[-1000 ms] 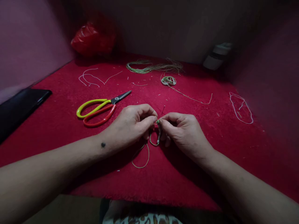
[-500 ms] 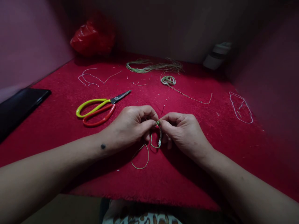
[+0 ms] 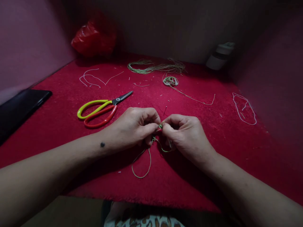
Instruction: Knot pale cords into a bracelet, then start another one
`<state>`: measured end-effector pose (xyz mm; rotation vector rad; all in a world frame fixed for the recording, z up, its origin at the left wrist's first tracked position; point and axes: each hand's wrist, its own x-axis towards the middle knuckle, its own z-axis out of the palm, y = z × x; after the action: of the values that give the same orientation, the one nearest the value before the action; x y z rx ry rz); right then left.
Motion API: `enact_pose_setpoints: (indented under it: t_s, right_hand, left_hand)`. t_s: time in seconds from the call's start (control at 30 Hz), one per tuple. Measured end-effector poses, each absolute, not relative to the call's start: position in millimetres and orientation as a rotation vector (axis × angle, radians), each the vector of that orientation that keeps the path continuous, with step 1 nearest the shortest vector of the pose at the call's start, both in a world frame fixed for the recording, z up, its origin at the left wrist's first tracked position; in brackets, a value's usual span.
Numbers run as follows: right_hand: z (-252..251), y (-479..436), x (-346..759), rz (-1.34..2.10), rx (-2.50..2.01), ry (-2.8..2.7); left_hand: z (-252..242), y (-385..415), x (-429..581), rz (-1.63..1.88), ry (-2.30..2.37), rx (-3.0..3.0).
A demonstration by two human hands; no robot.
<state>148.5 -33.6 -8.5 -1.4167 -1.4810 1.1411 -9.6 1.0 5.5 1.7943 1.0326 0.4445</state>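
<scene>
Between my two hands is a small knotted green cord (image 3: 160, 126), pinched at both sides. My left hand (image 3: 142, 124) closes thumb and forefinger on its left end. From the other side, the thumb and forefinger of my right hand (image 3: 182, 129) grip it, with the remaining fingers curled below. A thin cord loop (image 3: 141, 177) hangs under my left hand, and a second strand curves toward my right fingers. Another green knotted bit shows just below the left fingertips. Parts of the cord are hidden by my fingers. A pin (image 3: 165, 110) lies just beyond my fingertips.
Scissors (image 3: 99, 113) with yellow and red handles lie left of my hands on the red cloth (image 3: 201, 189). Farther back are a cord bundle (image 3: 156, 67), a coiled braid (image 3: 170, 81), a red plastic bag (image 3: 92, 39) and a bottle (image 3: 219, 56). A black device (image 3: 23, 108) sits left.
The hanging loop has dropped a little lower. The braided part that hung between my hands has shifted, and a green knot now shows under my left fingertips. Both hands stay nearly in place.
</scene>
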Motion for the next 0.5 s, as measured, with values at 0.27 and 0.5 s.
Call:
enact_pose_setpoints:
  t_s: [0.27, 0.5]
  right_hand:
    - [-14.7, -32.8, 149.2, 1.034, -1.377, -1.542]
    - [-8.4, -28.8, 149.7, 1.348, -1.352, -1.353]
  left_hand:
    - [7.4, -0.1, -8.4, 0.448, 1.075, 1.691]
    - [7.6, -0.6, -9.4, 0.47, 1.082, 1.688]
